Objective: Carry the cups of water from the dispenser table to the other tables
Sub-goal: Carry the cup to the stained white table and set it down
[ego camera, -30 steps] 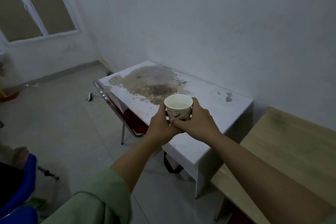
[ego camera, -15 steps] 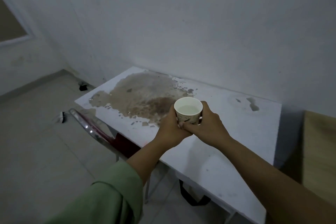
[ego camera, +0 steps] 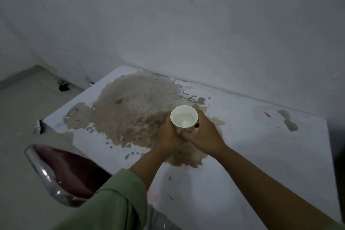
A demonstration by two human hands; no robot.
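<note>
Paper cup (ego camera: 184, 119) of water over white table (ego camera: 252, 155) | left hand (ego camera: 169, 137), right hand (ego camera: 203, 136) fingers wrapped around it | carried across, not yet set down

You stand in a bare, dim utility room, more a plain back room of an office or school than a home. A blank white wall (ego camera: 186, 24) fills most of your view, meeting a pale tiled floor (ego camera: 22, 110) at a grey skirting. Against it sits a worn white table (ego camera: 252, 155) with a broad brown patch (ego camera: 134, 110) of peeled surface, and a chrome-framed chair (ego camera: 61, 173) with a dark red seat.
</note>
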